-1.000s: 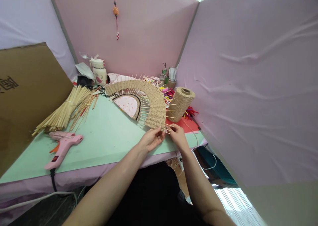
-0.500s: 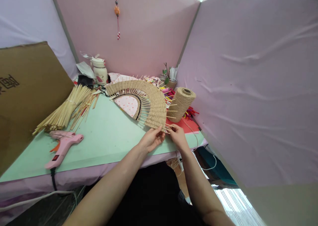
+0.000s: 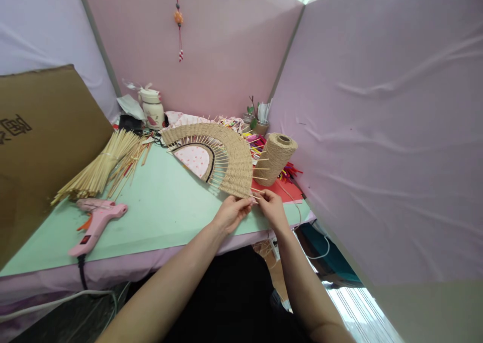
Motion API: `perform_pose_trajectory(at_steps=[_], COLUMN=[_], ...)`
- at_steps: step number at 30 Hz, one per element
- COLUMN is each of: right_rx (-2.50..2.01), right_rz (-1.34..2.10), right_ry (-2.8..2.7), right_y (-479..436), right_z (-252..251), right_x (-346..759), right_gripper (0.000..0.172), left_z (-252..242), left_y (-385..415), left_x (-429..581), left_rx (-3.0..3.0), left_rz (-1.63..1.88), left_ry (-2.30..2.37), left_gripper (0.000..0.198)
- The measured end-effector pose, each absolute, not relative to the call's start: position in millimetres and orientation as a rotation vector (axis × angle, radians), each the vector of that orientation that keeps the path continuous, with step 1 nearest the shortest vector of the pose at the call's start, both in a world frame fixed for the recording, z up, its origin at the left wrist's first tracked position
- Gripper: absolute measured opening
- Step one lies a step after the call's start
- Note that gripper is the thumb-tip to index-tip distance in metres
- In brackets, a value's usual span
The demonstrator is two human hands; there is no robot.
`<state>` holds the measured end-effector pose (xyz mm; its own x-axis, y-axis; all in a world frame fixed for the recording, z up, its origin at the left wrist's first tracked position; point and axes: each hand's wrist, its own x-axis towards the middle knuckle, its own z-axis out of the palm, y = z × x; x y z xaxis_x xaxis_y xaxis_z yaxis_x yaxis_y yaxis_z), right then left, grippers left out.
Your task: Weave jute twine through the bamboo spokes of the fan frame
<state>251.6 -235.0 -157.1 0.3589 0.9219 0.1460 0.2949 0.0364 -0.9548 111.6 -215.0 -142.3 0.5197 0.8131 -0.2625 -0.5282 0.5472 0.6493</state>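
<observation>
A half-round woven fan [image 3: 230, 154] of tan twine on thin bamboo ribs lies on the pale green table [image 3: 158, 217], with a pink dotted cloth centre. My left hand [image 3: 231, 213] pinches the fan's near lower edge, fingers closed. My right hand [image 3: 272, 208] sits just right of it, fingers closed on the rib tips and the twine strand there. A cone of tan twine [image 3: 276, 157] stands right of the fan, and its strand runs down toward my right hand.
A pink glue gun [image 3: 96, 221] lies at the table's left front. A bundle of bamboo sticks [image 3: 100, 166] and a brown cardboard sheet [image 3: 33, 142] are on the left. A white flask [image 3: 153, 109], a small pot [image 3: 258, 123] and coloured scraps sit at the back. Pink partition walls enclose the table.
Both hands have shifted slightly at the fan's lower edge, and the thumbs have drawn closer together. The fan and the other things have stayed put.
</observation>
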Motion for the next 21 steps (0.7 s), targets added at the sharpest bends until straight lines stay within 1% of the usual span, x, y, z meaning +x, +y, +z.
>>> perform_pose_trajectory(at_steps=[3, 9, 12, 15, 17, 21], right_rx=[-1.527, -1.487, -1.505, -1.509, -1.524, -1.556], right_rz=[0.63, 0.582, 0.337, 0.129, 0.135, 0.331], right_ry=[-1.212, -1.424, -1.53, -1.561, -1.5, -1.36], right_y=[-244, -266, -265, -255, -247, -237], right_z=[-150, -126, -116, -116, -122, -141], right_x=[257, 265, 265, 265, 267, 267], right_gripper=[0.035, 0.024, 0.019, 0.019, 0.021, 0.027], left_z=[-142, -140, -139, -138, -137, -136], left_y=[-216, -216, -216, -216, -217, -219], left_x=[112, 112, 111, 109, 107, 101], left_rx=[0.519, 0.518, 0.521, 0.522, 0.521, 0.472], left_rz=[0.857, 0.852, 0.848, 0.844, 0.84, 0.821], left_ry=[0.628, 0.642, 0.643, 0.64, 0.637, 0.595], left_gripper=[0.003, 0.005, 0.006, 0.006, 0.006, 0.005])
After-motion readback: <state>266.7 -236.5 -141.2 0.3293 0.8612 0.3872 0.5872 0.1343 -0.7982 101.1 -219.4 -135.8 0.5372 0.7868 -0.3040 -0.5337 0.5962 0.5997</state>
